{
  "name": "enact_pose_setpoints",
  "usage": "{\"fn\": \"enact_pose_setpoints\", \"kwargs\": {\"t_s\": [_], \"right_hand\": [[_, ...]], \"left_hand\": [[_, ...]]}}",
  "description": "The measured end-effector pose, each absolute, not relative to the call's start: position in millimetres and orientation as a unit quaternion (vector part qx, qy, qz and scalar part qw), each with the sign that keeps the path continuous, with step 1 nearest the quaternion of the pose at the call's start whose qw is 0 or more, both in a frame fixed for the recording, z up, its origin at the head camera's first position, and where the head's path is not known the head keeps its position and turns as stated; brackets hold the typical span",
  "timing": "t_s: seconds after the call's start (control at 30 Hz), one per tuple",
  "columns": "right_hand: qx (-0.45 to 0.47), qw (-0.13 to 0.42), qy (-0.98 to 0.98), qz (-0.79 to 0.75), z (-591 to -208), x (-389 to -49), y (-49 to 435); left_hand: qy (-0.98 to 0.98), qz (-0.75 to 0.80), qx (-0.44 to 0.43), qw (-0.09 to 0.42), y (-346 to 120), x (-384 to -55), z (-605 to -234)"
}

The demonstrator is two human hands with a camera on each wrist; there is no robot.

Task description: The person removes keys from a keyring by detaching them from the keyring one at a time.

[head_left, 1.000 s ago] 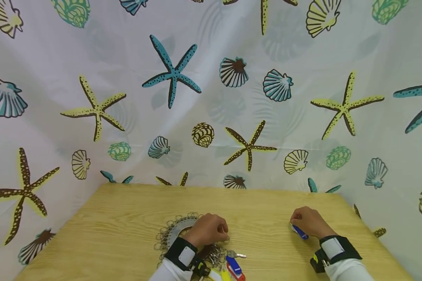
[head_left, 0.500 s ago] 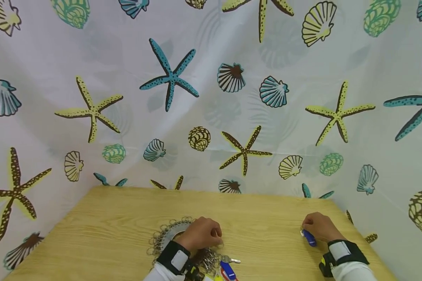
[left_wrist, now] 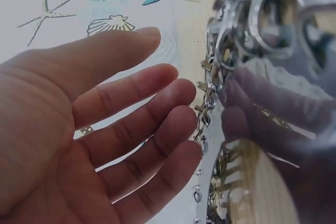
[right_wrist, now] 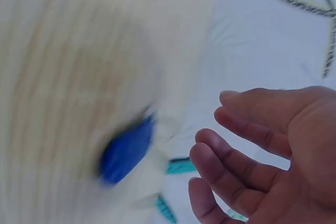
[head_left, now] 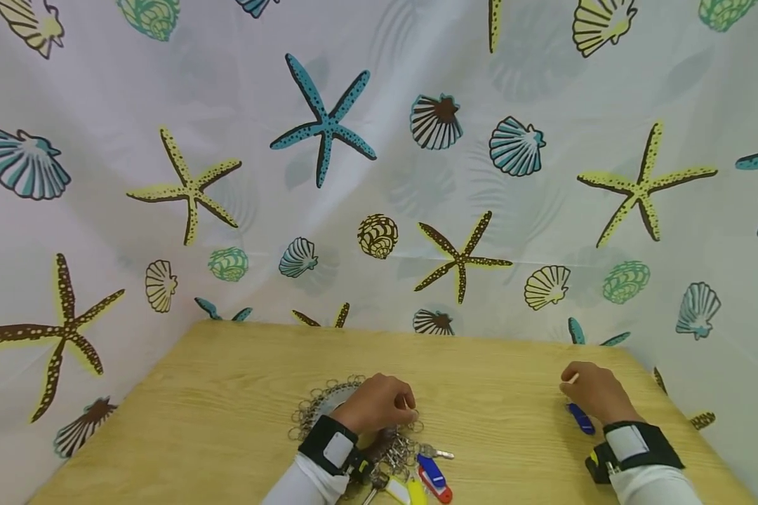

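At the near middle of a pale wood-grained table (head_left: 499,435), a flat grey metal ring fringed with small wire loops (head_left: 328,402) is being partly covered by the left hand (head_left: 379,403). Its fingers are being held loosely curved and spread, with the thumb apart; whether the ring is being touched cannot be told. To the right, a blue oblong plastic tag (head_left: 582,419) is being borne by the table just on the near side of the right hand (head_left: 596,396), whose relaxed fingers are being held clear of it, the thumb near the forefinger. Beside the ring, on its near right, a silver metal key (head_left: 427,450), a second blue tag (head_left: 431,470), a red tag (head_left: 444,494) and a yellow tag (head_left: 416,493) are being grouped closely. The far side is being bounded by white cloth printed with starfish and shells (head_left: 379,182).
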State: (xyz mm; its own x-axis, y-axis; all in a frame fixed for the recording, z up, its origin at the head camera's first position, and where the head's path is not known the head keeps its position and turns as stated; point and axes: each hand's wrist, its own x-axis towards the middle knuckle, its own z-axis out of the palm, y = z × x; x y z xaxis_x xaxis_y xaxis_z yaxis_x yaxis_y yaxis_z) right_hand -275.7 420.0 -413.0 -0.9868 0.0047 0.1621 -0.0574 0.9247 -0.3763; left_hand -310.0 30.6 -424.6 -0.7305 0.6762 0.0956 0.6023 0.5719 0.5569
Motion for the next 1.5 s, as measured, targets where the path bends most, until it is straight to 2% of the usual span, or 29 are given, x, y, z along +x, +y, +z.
{"fn": "enact_pose_setpoints", "kwargs": {"t_s": [0.23, 0.4, 0.53, 0.63, 0.77, 0.87, 1.27, 1.5], "right_hand": [[0.083, 0.118, -0.961, 0.235, -392, -272, 342], [0.203, 0.054, -0.941, 0.264, -377, -254, 271], [0.267, 0.014, -0.921, 0.285, -373, -245, 240], [0.26, 0.001, -0.922, 0.286, -377, -245, 231], [0.243, -0.054, -0.931, 0.267, -394, -250, 228], [0.237, -0.073, -0.936, 0.25, -406, -252, 226], [0.259, -0.029, -0.926, 0.273, -423, -256, 217], [0.247, -0.031, -0.903, 0.349, -427, -262, 214]], "left_hand": [[0.889, 0.271, 0.366, 0.049, 29, -309, -416], [0.889, 0.263, 0.374, 0.038, 26, -310, -410], [0.888, 0.259, 0.379, 0.034, 24, -311, -411], [0.885, 0.258, 0.386, 0.043, 24, -310, -412], [0.885, 0.246, 0.391, 0.051, 25, -308, -412], [0.889, 0.237, 0.39, 0.046, 24, -306, -412], [0.888, 0.238, 0.388, 0.058, 16, -299, -417], [0.88, 0.253, 0.394, 0.071, 12, -297, -423]]}}
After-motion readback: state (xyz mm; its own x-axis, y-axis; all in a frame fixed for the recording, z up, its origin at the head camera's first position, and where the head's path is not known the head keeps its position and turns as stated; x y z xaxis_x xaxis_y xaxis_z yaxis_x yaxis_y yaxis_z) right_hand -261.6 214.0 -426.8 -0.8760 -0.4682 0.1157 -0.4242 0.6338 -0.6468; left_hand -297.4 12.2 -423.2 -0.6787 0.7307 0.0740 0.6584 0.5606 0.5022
